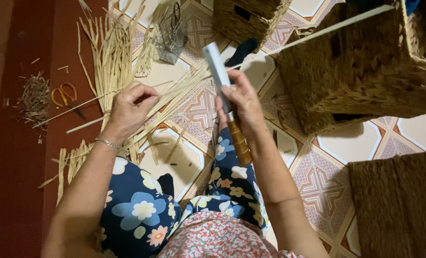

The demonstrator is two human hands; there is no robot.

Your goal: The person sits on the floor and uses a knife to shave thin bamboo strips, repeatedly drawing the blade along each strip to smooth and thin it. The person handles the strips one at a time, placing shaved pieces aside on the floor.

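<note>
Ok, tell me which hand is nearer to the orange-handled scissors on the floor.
Left. The left hand pinches a long straw strip a short way right of the orange-handled scissors. The right hand holds a knife farther right, beyond the left hand.

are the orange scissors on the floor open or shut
Open: the orange scissors lie flat on the red floor, handle loops apart. Neither hand touches them.

1. A large woven basket point(365, 71) fills the far right of the tiled floor point(337, 143), blocking passage there.
2. Another woven basket point(399, 205) closes off the near right corner.
3. A smaller basket point(248, 16) and a wire holder point(171, 36) stand at the far edge.
4. Straw strips point(112, 52) cover the floor's left part.
5. Bare tiles between the two right baskets leave an open lane.
6. Orange-handled scissors point(64, 95) lie on the red strip at left.
</note>
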